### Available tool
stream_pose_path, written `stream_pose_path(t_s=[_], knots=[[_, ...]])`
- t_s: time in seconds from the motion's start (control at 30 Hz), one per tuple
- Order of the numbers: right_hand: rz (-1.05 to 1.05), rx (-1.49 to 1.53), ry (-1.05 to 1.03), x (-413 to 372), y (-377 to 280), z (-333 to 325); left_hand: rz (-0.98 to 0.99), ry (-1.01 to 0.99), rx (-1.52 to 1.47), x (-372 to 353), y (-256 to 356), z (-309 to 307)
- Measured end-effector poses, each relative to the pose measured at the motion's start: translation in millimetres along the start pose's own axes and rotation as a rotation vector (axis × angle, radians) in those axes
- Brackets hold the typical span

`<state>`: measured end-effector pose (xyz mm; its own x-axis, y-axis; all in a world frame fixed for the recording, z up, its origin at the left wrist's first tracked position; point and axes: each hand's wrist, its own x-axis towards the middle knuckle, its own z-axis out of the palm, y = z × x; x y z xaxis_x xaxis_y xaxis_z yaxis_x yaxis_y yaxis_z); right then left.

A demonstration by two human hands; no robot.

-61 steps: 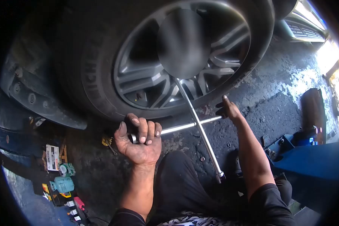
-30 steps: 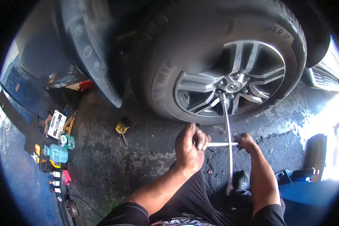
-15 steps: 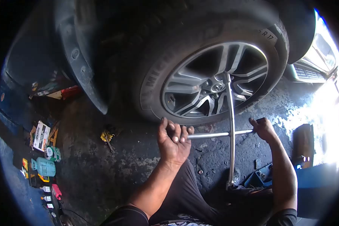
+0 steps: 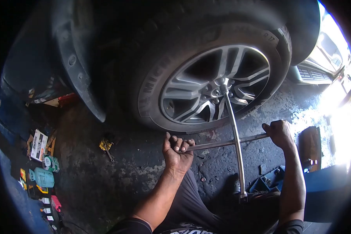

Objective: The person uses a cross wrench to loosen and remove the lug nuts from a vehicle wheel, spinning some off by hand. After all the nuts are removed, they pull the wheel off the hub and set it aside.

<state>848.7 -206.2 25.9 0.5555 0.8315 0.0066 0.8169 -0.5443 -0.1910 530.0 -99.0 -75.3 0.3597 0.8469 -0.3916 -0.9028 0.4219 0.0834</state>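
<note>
My left hand [image 4: 177,153] has its fingers curled round the left end of a four-way lug wrench [image 4: 236,156], palm facing up. Round the opposite end of the crossbar, my right hand [image 4: 280,133] is closed, thumb along the top. One arm of the wrench reaches up to the hub of the alloy wheel [image 4: 195,85], its socket overlapping the cap and lug nuts in this view. The opposite arm points down towards my legs. Around the wheel sits a black tire [image 4: 152,84], below the dark wheel arch.
An adjustable-looking tool with a yellow part [image 4: 106,146] lies on the stained floor [image 4: 132,160]. On the left are a white box [image 4: 39,145], a teal jug [image 4: 44,177] and several small bottles. A blue tray [image 4: 266,180] is near my right forearm; a wooden block [image 4: 310,146] stands beyond it.
The wrench's upper socket has shifted left and down across the hub. Its crossbar now slants more, left end lower and right end higher, with both hands still on it. The view has shifted slightly.
</note>
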Motion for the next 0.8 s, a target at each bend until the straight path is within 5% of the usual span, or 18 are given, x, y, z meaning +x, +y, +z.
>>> stream_pose_path(t_s=[0.13, 0.17, 0.27, 0.33, 0.67, 0.8], knots=[[0.006, 0.041, 0.025, 4.6, 4.1, -3.3, -0.014, 0.020, -0.037, 4.9, -2.4, 2.0], [-0.002, 0.036, 0.038, 6.8, 4.3, -5.0, -0.069, -0.141, -0.039, 7.2, 0.6, -3.9], [-0.029, -0.009, 0.101, 10.4, 1.5, -14.5, -0.032, 0.140, 0.009, 1.6, -14.0, -9.9], [-0.041, -0.029, 0.160, 16.6, -5.6, -22.9, -0.108, 0.126, 0.033, -20.4, -23.9, -6.7], [0.025, 0.043, 0.225, 13.5, -18.7, -50.5, -0.350, -0.274, -0.063, 4.9, -9.1, -40.5], [0.041, 0.016, 0.259, 6.7, -28.2, -54.3, -0.312, -0.223, -0.036, 6.4, -12.9, -53.5]])
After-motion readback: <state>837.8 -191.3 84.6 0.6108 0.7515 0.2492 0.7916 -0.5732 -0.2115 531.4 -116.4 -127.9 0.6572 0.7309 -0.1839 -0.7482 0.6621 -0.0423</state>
